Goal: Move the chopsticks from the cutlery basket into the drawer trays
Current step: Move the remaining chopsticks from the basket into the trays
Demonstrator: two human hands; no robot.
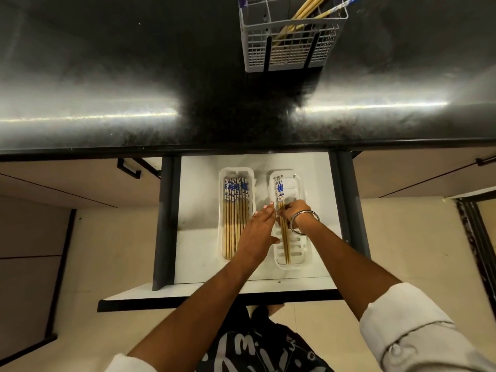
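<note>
**Both hands at right tray**

Right hand (294, 212) fingers curled on a few chopsticks (284, 232) lying in right tray (300, 260). Left hand (259, 232) flat, fingers extended, holding nothing. Left tray (222, 210) full; more remain in cutlery basket (287, 36).

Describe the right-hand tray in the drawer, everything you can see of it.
The right tray is a long, narrow, pale plastic tray with rounded corners and slotted holes across its floor. It lies flat on the white drawer floor, lengthwise front to back, beside the fuller left tray without touching it. A few wooden chopsticks with blue-patterned tops lie along its left side. The right hand is at these chopsticks; the left hand reaches over its left edge.
</note>
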